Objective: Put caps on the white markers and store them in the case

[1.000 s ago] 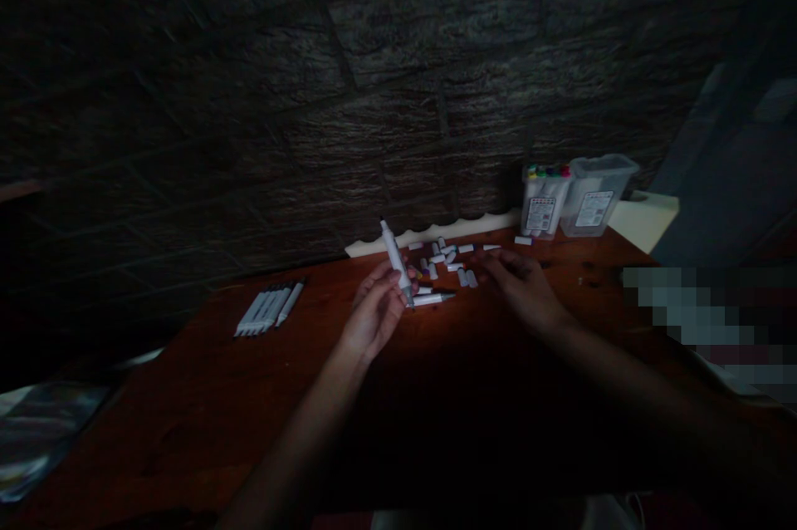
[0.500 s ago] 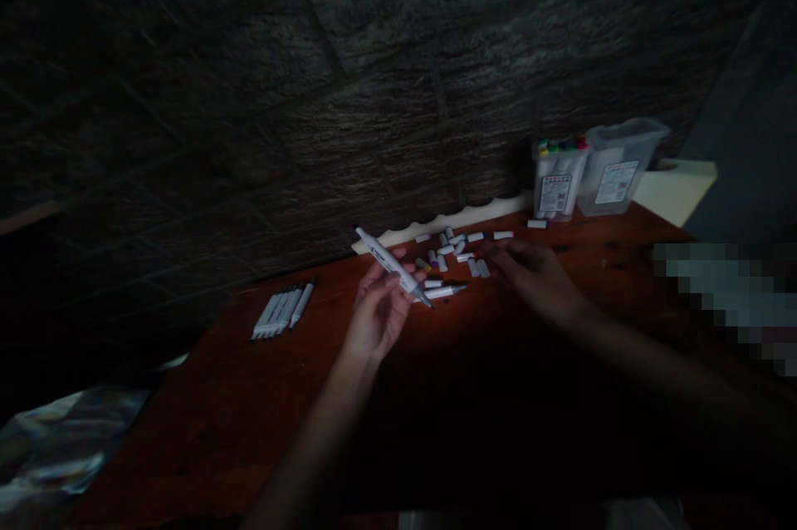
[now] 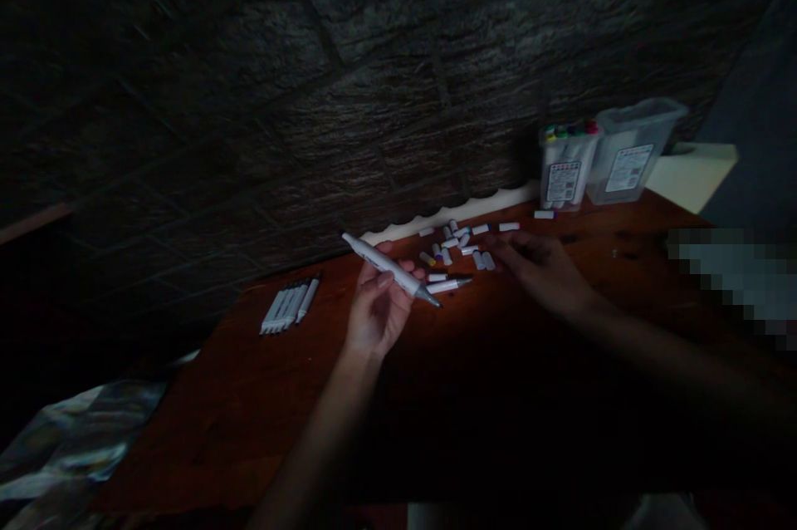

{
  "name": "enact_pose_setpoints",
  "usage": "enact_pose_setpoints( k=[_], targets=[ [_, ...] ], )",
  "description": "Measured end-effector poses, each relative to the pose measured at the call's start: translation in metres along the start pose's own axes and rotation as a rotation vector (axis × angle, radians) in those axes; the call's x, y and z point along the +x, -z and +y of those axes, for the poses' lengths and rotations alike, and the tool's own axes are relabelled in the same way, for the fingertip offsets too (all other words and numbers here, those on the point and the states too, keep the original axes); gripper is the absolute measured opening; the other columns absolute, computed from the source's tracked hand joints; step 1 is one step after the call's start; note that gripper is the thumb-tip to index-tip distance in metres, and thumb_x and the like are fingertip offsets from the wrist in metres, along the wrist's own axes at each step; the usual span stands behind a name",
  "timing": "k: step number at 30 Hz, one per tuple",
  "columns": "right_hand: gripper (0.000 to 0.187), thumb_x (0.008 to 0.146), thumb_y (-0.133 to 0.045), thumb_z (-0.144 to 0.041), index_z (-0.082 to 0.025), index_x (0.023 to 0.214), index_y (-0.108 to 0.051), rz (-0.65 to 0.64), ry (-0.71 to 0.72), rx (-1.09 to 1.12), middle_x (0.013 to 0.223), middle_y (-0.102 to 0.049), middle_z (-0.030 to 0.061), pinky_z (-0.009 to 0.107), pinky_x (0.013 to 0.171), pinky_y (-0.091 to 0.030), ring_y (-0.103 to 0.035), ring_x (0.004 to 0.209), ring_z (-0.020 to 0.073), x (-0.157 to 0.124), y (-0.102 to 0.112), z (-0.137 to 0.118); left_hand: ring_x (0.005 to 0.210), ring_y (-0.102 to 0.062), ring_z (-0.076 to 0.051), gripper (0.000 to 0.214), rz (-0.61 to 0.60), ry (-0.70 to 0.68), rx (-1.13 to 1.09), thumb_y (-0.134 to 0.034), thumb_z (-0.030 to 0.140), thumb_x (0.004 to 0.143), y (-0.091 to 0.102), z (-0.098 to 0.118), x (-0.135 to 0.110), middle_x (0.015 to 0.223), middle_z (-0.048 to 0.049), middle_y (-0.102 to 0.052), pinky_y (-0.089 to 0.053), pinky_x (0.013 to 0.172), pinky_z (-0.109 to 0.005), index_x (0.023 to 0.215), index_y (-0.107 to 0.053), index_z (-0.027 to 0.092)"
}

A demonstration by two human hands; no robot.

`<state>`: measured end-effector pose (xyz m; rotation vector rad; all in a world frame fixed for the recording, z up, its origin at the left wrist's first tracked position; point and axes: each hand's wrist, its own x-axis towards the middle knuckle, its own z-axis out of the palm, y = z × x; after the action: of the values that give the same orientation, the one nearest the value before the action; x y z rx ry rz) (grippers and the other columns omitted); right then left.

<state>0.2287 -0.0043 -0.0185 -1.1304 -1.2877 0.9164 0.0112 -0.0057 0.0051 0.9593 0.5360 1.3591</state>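
White marker point(image 3: 393, 268) is up in the person's left hand point(image 3: 374, 316), held over the bench point(image 3: 249, 414) at a slant, with the grey tapered end and its dark tip pointing down to the right and a small dark tip at the other end. The thumb lies on the near side of the barrel and the fingers wrap behind it, so that grip's pretty clear. Right hand point(image 3: 543, 266) is over by the loose caps point(image 3: 450, 243), fingers bent and fingertips close together, but it's so dim in here that I honestly can't say if there's anything pinched in them. The caps are scattered all over the place, mostly white with bits of purple, yellow and teal at the ends. Just past the left hand there's a second marker point(image 3: 443, 287) lying down, grey end to the right, one cap sitting right behind it. Off to the left, a bunch of white markers point(image 3: 290, 306) lies side by side in a row. Toward the back right stands a clear tub of markers point(image 3: 564, 181) with colourful ends showing on top, next to a bigger clear bin point(image 3: 628, 169) with a label. Behind the caps, a wavy-edged white strip point(image 3: 448, 218) runs along the dark block wall point(image 3: 374, 98).
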Motion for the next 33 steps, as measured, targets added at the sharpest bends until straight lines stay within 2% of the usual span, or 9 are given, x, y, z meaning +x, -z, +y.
enact_pose_setpoints(
  k=[4, 8, 11, 13, 19, 24, 33],
  targets=[
    [0.028, 0.083, -0.057, -0.043, -0.017, 0.083, -0.069, -0.031, 0.000, -0.030, 0.071, -0.064, 0.0021, 0.029, 0.064, -0.042, -0.055, 0.065, 0.0144, 0.000, 0.001, 0.001, 0.072, -0.067, -0.013, 0.044, -0.066, -0.016, 0.005, -0.071, 0.025, 0.071, 0.003, -0.001, 0.000, 0.075, 0.0035, -0.071, -0.054, 0.065, -0.021, 0.114, -0.060, 0.028],
    [0.029, 0.083, -0.057, -0.043, -0.017, 0.081, -0.069, -0.022, -0.001, -0.049, 0.071, -0.064, 0.0025, 0.030, 0.065, -0.044, -0.057, 0.067, 0.0153, 0.000, 0.001, 0.003, 0.068, -0.065, -0.011, 0.036, -0.141, -0.008, 0.029, -0.073, 0.026, 0.071, 0.006, -0.002, -0.001, 0.075, 0.0022, -0.070, -0.054, 0.060, -0.020, 0.106, -0.065, 0.025],
    [0.029, 0.083, -0.056, -0.044, -0.018, 0.080, -0.068, -0.014, -0.004, -0.056, 0.072, -0.064, 0.0028, 0.030, 0.065, -0.044, -0.058, 0.067, 0.0159, 0.000, -0.001, 0.004, 0.062, -0.065, -0.012, 0.030, -0.251, 0.046, 0.070, -0.078, 0.025, 0.067, 0.010, -0.004, -0.005, 0.069, 0.0008, -0.067, -0.052, 0.052, -0.018, 0.095, -0.069, 0.021],
    [0.028, 0.083, -0.056, -0.043, -0.018, 0.079, -0.068, -0.027, -0.002, -0.051, 0.069, -0.064, 0.0023, 0.029, 0.065, -0.044, -0.059, 0.066, 0.0161, 0.000, -0.003, 0.006, 0.057, -0.064, -0.012, 0.034, -0.337, 0.107, 0.098, -0.081, 0.029, 0.065, 0.015, -0.006, -0.008, 0.065, 0.0005, -0.066, -0.051, 0.047, -0.019, 0.095, -0.069, 0.019],
    [0.027, 0.082, -0.056, -0.042, -0.018, 0.081, -0.069, -0.018, 0.015, -0.059, 0.067, -0.064, 0.0021, 0.030, 0.064, -0.045, -0.058, 0.064, 0.0161, 0.001, -0.002, 0.005, 0.058, -0.066, -0.015, 0.040, -0.578, 0.237, 0.111, -0.087, 0.029, 0.057, 0.029, -0.014, -0.011, 0.069, -0.0010, -0.068, -0.054, 0.048, -0.022, 0.090, -0.069, 0.016],
    [0.031, 0.083, -0.054, -0.045, -0.018, 0.081, -0.069, -0.013, 0.036, -0.066, 0.073, -0.066, 0.0040, 0.030, 0.067, -0.046, -0.060, 0.069, 0.0174, 0.001, 0.000, 0.004, 0.057, -0.067, -0.017, 0.045, -0.602, 0.325, 0.146, -0.091, 0.030, 0.048, 0.038, -0.019, -0.011, 0.068, -0.0018, -0.068, -0.054, 0.048, -0.025, 0.081, -0.065, 0.013],
    [0.036, 0.083, -0.053, -0.050, -0.018, 0.082, -0.070, -0.031, 0.028, -0.135, 0.076, -0.069, 0.0055, 0.030, 0.064, -0.045, -0.061, 0.069, 0.0186, -0.001, 0.000, 0.005, 0.060, -0.069, -0.020, 0.045, -0.685, 0.396, 0.017, -0.085, 0.031, 0.060, 0.033, -0.017, -0.016, 0.070, -0.0039, -0.070, -0.055, 0.050, -0.027, 0.099, -0.068, 0.017]
  ],
)
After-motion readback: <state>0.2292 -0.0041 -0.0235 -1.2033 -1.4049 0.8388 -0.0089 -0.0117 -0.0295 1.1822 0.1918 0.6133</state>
